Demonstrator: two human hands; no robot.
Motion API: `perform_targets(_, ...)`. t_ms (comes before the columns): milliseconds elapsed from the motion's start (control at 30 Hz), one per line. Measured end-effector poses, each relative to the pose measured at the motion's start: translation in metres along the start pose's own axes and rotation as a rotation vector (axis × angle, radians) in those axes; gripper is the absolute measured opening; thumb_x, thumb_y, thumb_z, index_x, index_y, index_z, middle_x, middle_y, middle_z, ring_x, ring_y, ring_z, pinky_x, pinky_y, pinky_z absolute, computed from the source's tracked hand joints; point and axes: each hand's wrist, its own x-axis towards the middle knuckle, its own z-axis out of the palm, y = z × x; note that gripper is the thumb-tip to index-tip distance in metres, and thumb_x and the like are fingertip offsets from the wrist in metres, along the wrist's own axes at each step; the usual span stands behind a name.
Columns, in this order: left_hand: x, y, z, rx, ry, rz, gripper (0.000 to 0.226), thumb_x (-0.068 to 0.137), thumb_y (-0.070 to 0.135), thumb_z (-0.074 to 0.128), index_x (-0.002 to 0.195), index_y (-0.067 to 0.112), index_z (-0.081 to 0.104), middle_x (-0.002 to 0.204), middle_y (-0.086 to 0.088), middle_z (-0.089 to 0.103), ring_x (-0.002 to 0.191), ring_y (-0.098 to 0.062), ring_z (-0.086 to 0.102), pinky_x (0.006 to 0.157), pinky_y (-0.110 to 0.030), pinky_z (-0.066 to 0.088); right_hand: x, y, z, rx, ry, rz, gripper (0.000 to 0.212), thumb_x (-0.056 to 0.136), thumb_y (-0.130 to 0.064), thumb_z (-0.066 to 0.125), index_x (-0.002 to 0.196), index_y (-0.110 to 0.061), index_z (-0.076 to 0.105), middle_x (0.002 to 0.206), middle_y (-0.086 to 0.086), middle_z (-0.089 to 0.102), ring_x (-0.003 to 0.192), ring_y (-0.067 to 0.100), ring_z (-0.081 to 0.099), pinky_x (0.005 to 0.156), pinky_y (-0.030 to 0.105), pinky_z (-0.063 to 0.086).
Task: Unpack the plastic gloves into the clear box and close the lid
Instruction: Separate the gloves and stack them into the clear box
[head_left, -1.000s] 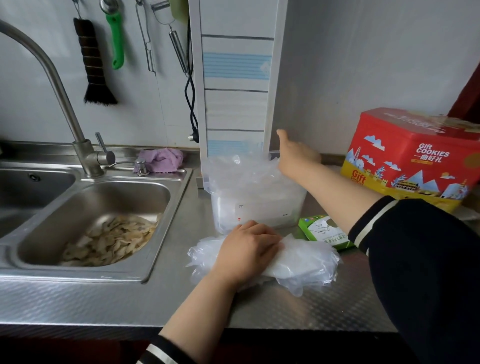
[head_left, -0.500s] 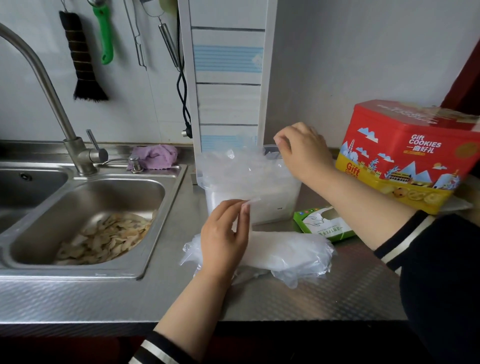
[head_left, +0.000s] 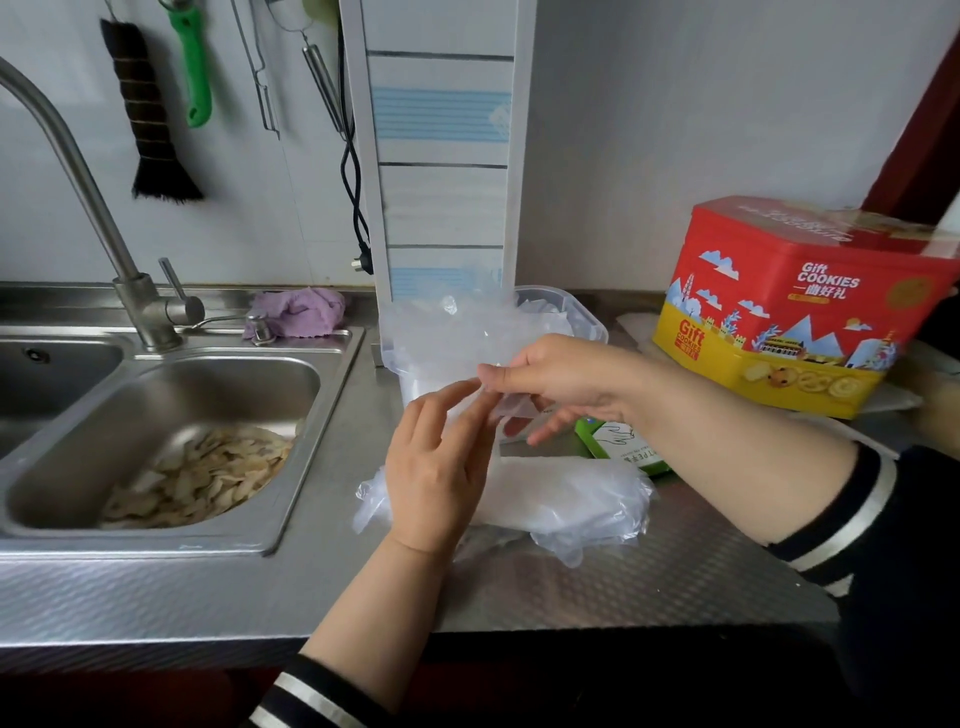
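Mid-unpacking: the right hand (head_left: 566, 382) pinches what looks like a thin glove (head_left: 511, 405), the left hand (head_left: 441, 467) loosely spread beside it above the glove stack (head_left: 566, 499) near the counter's (head_left: 675, 571) front edge; next, tuck it into the clear box (head_left: 582, 317).

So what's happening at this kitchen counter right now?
A person is unpacking thin clear plastic gloves. The right hand pinches a piece of clear plastic film in the air, and the left hand reaches its fingertips to it. A pile of the gloves lies on the steel counter. The clear plastic box behind stands open, stuffed with gloves, lid not yet on.
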Motion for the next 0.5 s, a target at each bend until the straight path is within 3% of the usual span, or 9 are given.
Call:
perform_targets(100, 0.001, 0.0, 0.0, 0.008, 0.012, 0.028, 0.023, 0.096, 0.018, 0.061, 0.115, 0.011, 0.07, 0.114, -0.009, 0.066, 0.095, -0.024, 0.059, 0.082, -0.03, 0.048, 0.009, -0.001, 0.0, -0.029, 0.099, -0.091, 0.024, 0.096, -0.028, 0.057, 0.095, -0.007, 0.07, 0.086, 0.006, 0.071, 0.084, 0.02, 0.07, 0.072, 0.033, 0.059)
perform_targets(267, -0.001, 0.0, 0.0, -0.036, -0.011, 0.045, 0.029, 0.094, 0.023, 0.061, 0.123, 0.018, 0.058, 0.124, -0.009, 0.061, 0.109, -0.027, 0.058, 0.093, -0.034, 0.044, 0.013, -0.031, -0.019, -0.227, 0.256, -0.399, 0.029, 0.098, -0.02, 0.053, 0.098, 0.007, 0.065, 0.094, 0.011, 0.071, 0.086, 0.021, 0.068, 0.08, 0.035, 0.055)
perform_targets(334, 0.0, 0.002, -0.001, -0.08, -0.064, 0.064, 0.028, 0.093, 0.021, 0.061, 0.12, 0.016, 0.062, 0.125, -0.008, 0.061, 0.111, -0.026, 0.058, 0.093, -0.034, 0.044, 0.013, -0.047, -0.032, -0.176, 0.284, -0.509, 0.02, 0.098, -0.014, 0.052, 0.092, -0.001, 0.066, 0.088, 0.01, 0.071, 0.081, 0.02, 0.064, 0.077, 0.036, 0.052)
perform_targets(400, -0.001, 0.002, 0.0, -0.129, -0.173, 0.079, 0.027, 0.093, 0.023, 0.06, 0.117, 0.012, 0.067, 0.124, -0.007, 0.06, 0.111, -0.026, 0.057, 0.094, -0.033, 0.045, 0.016, -0.059, -0.046, -0.045, 0.337, -0.567, 0.017, 0.098, -0.011, 0.051, 0.087, -0.011, 0.064, 0.079, 0.003, 0.068, 0.069, 0.015, 0.065, 0.068, 0.032, 0.052)
perform_targets(500, -0.004, 0.0, 0.004, -0.119, -0.48, 0.061, 0.038, 0.094, 0.04, 0.052, 0.124, 0.018, 0.062, 0.128, -0.001, 0.057, 0.114, -0.022, 0.054, 0.094, -0.035, 0.045, 0.029, -0.06, -0.062, 0.138, 0.444, -0.54, 0.016, 0.1, -0.011, 0.048, 0.092, -0.015, 0.062, 0.081, 0.004, 0.063, 0.06, 0.008, 0.064, 0.051, 0.022, 0.051)
